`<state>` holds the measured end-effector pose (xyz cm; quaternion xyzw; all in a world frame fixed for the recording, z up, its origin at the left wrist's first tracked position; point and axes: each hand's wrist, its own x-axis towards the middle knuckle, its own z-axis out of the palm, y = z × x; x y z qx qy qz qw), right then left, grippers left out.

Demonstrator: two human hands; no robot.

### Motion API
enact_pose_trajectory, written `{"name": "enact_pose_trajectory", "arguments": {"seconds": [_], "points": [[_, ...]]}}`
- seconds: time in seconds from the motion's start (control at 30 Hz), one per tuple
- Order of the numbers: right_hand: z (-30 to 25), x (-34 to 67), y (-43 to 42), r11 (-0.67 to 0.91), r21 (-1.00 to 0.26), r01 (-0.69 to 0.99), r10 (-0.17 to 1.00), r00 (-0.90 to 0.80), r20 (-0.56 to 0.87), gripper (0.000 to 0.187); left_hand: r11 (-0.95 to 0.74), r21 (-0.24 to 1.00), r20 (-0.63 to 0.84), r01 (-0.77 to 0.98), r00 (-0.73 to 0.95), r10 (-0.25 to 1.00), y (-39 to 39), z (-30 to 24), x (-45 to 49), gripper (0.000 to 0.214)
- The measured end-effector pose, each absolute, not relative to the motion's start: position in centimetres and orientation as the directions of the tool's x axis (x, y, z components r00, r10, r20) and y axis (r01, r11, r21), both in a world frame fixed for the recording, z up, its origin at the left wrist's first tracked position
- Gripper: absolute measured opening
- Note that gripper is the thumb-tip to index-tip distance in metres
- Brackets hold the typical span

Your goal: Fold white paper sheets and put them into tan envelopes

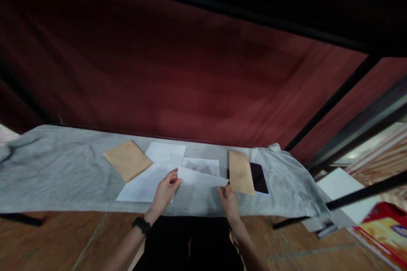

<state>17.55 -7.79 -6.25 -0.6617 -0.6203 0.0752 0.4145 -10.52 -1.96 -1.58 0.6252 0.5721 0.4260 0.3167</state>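
Note:
Between my two hands a folded sheet of white paper (200, 178) is held by its ends, slightly above the cloth. My left hand (167, 186) pinches its left end between thumb and fingers. The right end is gripped by my right hand (228, 199), close to the brown envelope. Behind the folded sheet lies another white paper (206, 164), partly covered by it. Larger white sheets (152, 178) spread out to the left, with a brown envelope (128, 161) overlapping their edge. A second, narrower brown envelope (241, 172) rests to the right, beside a dark-screened phone (259, 178).
A grey cloth (70, 169) covers the long table. Dark red fabric (190, 72) hangs behind it, framed by black bars (337, 101). On the tiled floor (79, 237) at the right stand a white box (346, 194) and a red-and-yellow package (384, 233).

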Motion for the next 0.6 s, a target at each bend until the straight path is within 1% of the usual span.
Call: {"name": "enact_pose_trajectory", "arguments": {"seconds": [0.17, 0.37, 0.47, 0.6], "points": [[-6.9, 16.7, -6.3, 0.054, -0.617, 0.785, 0.864, 0.273, 0.423, 0.049, -0.067, 0.844, 0.098, 0.532, -0.031, 0.995, -0.8, -3.0, -9.5, 0.054], [-7.0, 16.4, -6.7, 0.001, -0.588, 0.809, 0.861, 0.298, 0.411, 0.051, -0.070, 0.805, 0.110, 0.590, -0.033, 0.993, -1.1, -3.6, -8.7, 0.059], [-7.2, 16.3, -7.3, 0.000, -0.551, 0.835, 0.857, 0.284, 0.431, 0.049, -0.107, 0.792, 0.148, 0.602, -0.019, 0.989, -1.4, -4.1, -8.6, 0.058], [-7.3, 16.1, -7.8, 0.018, -0.462, 0.886, 0.853, 0.227, 0.469, 0.047, -0.212, 0.723, 0.273, 0.657, 0.011, 0.962, -1.6, -4.9, -8.5, 0.056]]}}
